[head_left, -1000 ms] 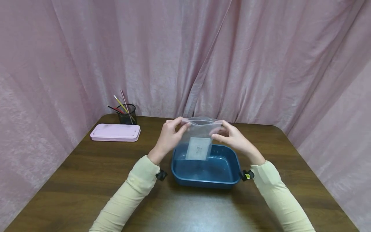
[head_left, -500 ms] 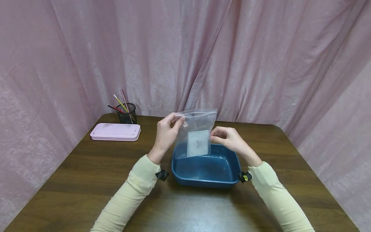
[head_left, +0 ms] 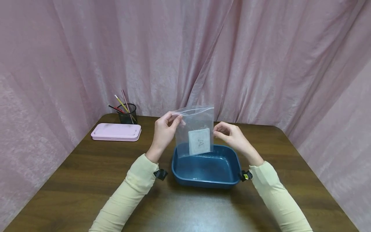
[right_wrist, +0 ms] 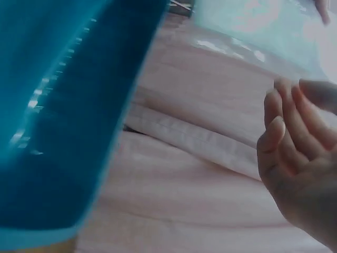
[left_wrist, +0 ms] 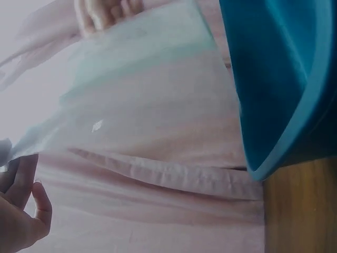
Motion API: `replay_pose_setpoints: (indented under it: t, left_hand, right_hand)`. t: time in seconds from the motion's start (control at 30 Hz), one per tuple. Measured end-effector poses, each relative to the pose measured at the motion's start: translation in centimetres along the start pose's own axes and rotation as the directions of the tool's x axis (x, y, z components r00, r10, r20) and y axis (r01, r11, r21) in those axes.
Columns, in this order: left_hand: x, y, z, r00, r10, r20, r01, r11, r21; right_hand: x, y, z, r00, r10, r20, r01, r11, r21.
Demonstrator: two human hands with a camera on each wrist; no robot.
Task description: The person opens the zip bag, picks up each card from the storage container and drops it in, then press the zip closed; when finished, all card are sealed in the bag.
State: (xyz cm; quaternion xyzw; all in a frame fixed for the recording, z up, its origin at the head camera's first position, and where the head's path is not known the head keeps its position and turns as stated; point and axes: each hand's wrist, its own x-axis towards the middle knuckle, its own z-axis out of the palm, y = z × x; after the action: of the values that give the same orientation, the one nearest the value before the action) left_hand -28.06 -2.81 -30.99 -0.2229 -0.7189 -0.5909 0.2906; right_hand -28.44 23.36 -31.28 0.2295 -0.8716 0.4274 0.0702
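Observation:
My left hand [head_left: 164, 132] pinches the upper left edge of a clear zip bag [head_left: 182, 138], which hangs over a blue basin [head_left: 208, 183]. Inside the bag lies a pale, flat square piece with a small butterfly-like print [head_left: 199, 141]. Close by the bag's right edge is my right hand [head_left: 230, 137], its fingers loosely bent; in the right wrist view the hand [right_wrist: 300, 142] shows nothing held. The left wrist view shows the left fingers [left_wrist: 23, 184] at the bag's edge, and the basin [left_wrist: 279, 84] beside it.
On the wooden table [head_left: 72, 180], a pink pencil case [head_left: 116, 132] lies at the back left. Behind it stands a black mesh cup [head_left: 128, 116] with pencils. Pink curtains [head_left: 174, 48] hang behind and at both sides.
The right hand has let go of the bag's upper right and moved down beside its right edge. The left hand has shifted left and up with the bag, whose mouth looks flatter.

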Motion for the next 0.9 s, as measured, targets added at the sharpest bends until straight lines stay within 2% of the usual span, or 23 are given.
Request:
replay_pose_setpoints:
  t: [0.1, 0.17, 0.27, 0.33, 0.4, 0.47, 0.53, 0.63, 0.77, 0.9]
  left_hand:
    - [0.1, 0.2, 0.3, 0.998, 0.044, 0.039, -0.046, 0.998, 0.039]
    - [0.2, 0.2, 0.5, 0.994, 0.079, 0.079, -0.085, 0.994, 0.074]
    - [0.3, 0.4, 1.0, 0.981, 0.122, 0.150, -0.141, 0.982, 0.124]
    - [0.2, 0.4, 1.3, 0.970, 0.136, 0.200, -0.168, 0.974, 0.151]
    - [0.2, 0.6, 1.5, 0.959, 0.145, 0.242, -0.189, 0.966, 0.174]
    - [0.2, 0.7, 1.6, 0.951, 0.150, 0.270, -0.206, 0.960, 0.191]
    - [0.1, 0.8, 1.7, 0.946, 0.156, 0.284, -0.218, 0.955, 0.201]
    - [0.1, 0.8, 1.7, 0.942, 0.158, 0.296, -0.227, 0.950, 0.214]
    - [-0.1, 0.7, 1.5, 0.936, 0.134, 0.326, -0.215, 0.950, 0.228]
    - [0.0, 0.7, 1.3, 0.944, 0.099, 0.314, -0.177, 0.957, 0.229]
  right_hand:
    - [0.6, -1.1, -0.7, 0.992, -0.024, -0.127, 0.026, 1.000, 0.010]
    - [1.1, -2.1, -1.1, 0.973, -0.064, -0.220, 0.068, 0.998, 0.011]
    - [1.6, -3.7, -1.5, 0.943, -0.179, -0.280, 0.167, 0.984, -0.065]
    - [1.8, -4.6, -1.5, 0.927, -0.281, -0.246, 0.251, 0.957, -0.149]
    - [1.8, -5.1, -1.2, 0.911, -0.375, -0.173, 0.330, 0.913, -0.241]
    - [1.9, -5.5, -0.7, 0.899, -0.426, -0.100, 0.381, 0.874, -0.302]
    - [1.9, -5.7, -0.3, 0.893, -0.446, -0.055, 0.404, 0.851, -0.335]
    - [1.9, -5.7, 0.4, 0.890, -0.453, -0.049, 0.410, 0.842, -0.351]
    - [1.9, -5.4, 0.9, 0.885, -0.459, -0.082, 0.409, 0.848, -0.336]
    - [2.1, -5.1, 1.0, 0.889, -0.449, -0.087, 0.402, 0.859, -0.319]
